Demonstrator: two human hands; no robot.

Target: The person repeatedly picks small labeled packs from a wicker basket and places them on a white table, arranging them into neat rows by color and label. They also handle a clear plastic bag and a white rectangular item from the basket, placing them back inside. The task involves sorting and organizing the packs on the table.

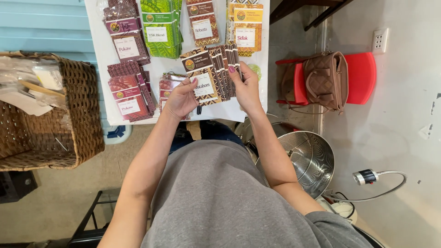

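I have my left hand (181,98) and right hand (245,87) clamped on either end of the fanned brown packets (212,73), so I'd judge keeping the grip even best while squaring their edges just above the table (103,59).

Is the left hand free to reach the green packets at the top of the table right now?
Probably not yet: the left hand grips the fanned brown packets together with the right hand. The green packets lie uncovered beyond it.

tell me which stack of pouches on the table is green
The green pouches at the table's far edge, between a maroon stack and a brown patterned one; no other stack is green.
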